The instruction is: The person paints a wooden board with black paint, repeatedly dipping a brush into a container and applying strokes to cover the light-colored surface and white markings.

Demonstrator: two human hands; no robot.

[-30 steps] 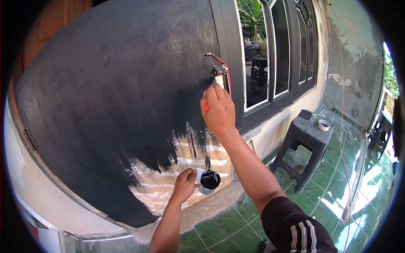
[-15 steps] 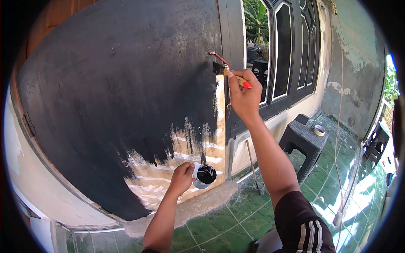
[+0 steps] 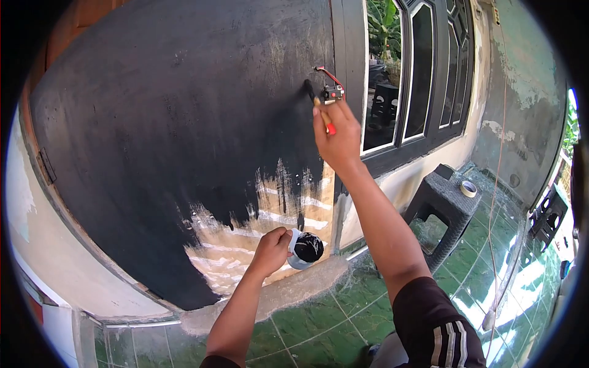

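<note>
My right hand (image 3: 339, 134) is closed around the wooden handle of a paintbrush (image 3: 317, 104) with a red end. Its dark bristles touch, or nearly touch, the black-painted door (image 3: 184, 116), just left of a small metal latch (image 3: 334, 92). A red strip (image 3: 331, 77) hangs by the latch. Lower down, my left hand (image 3: 272, 253) grips a pale cup (image 3: 296, 262) by its side, tilted so that the black paint (image 3: 308, 247) inside shows. Behind the cup, the door's bottom is bare wood (image 3: 230, 253) with white streaks and ragged black brush marks.
Right of the door is a dark-framed window (image 3: 419, 80). A dark plastic stool (image 3: 445, 199) stands below it, bearing a roll of tape (image 3: 468, 188). A cord (image 3: 500, 159) hangs at the right. Green tiles (image 3: 294, 337) cover the floor, with a rough concrete sill (image 3: 276, 294) under the door.
My right hand has swung the brush left, off the door's right edge, and the latch now shows. The view has shifted slightly. The cup stays low in front of the door.
</note>
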